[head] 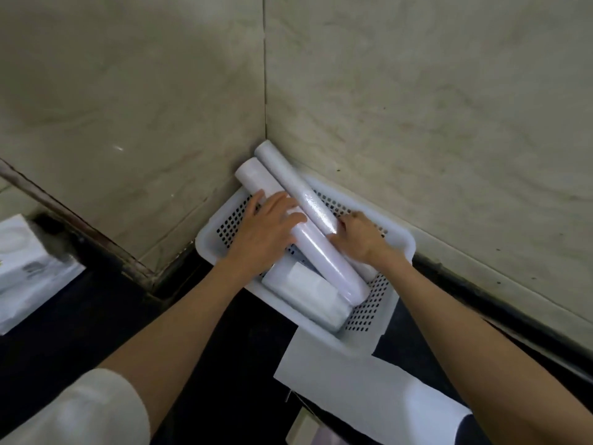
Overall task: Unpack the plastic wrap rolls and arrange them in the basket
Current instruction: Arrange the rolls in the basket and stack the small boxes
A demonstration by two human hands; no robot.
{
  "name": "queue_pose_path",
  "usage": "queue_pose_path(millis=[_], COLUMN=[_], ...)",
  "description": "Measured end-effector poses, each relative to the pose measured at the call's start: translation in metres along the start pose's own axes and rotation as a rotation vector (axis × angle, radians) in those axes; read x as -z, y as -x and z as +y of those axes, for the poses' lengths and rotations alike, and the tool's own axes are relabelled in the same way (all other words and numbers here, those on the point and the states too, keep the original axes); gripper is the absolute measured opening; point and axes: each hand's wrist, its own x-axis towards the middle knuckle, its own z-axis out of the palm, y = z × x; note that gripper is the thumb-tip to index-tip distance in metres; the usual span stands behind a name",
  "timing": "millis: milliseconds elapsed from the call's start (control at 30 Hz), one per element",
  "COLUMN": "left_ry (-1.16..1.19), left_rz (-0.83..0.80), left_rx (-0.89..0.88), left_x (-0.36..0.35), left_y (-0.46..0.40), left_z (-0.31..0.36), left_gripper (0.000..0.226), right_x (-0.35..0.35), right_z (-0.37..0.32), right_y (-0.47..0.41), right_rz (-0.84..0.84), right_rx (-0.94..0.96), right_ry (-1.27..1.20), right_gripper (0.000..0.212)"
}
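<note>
Three rolls [313,216], one basket [398,239]

Dim, soft light – glare glints on the long roll [313,220] near centre. Away from it, edges blur and bend.

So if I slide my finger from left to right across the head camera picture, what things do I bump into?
White box → left hand → long roll → right hand → right rim of the white basket. The other rolls and the white paper overlap these, so I left them out.
</note>
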Motion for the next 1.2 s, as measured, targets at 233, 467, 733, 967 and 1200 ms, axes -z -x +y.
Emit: queue_pose_path(millis=[233, 467, 733, 967, 1200], left_ry=[0.027, 0.242, 0.47, 0.576, 0.712], left_rz=[0.013, 0.065, -0.106, -0.236, -0.436], left_rx=[0.034, 0.388, 0.371, 0.618, 0.667], left_x=[-0.003, -0.018, -0.012, -0.014, -0.031], left_y=[-0.012, -0.03, -0.008, 0.005, -0.017], left_z=[0.001, 0.009, -0.023, -0.023, -0.001], left_gripper=[0.052, 0.039, 0.037, 0.03, 0.041], right_x=[0.018, 0.027, -0.008, -0.029, -0.02], right_z=[0.009, 0.005, -0.014, -0.021, -0.007], right_y=[0.029, 0.048, 0.042, 0.036, 0.032], right_rz=[0.331, 0.418, 0.238, 0.353, 0.27], right_rx=[0.058, 0.121, 0.077, 0.067, 0.052], right_ry=[-0.171, -0.214, -0.192, -0.023, 0.011], right_gripper=[0.041, 0.043, 0.046, 0.05, 0.069])
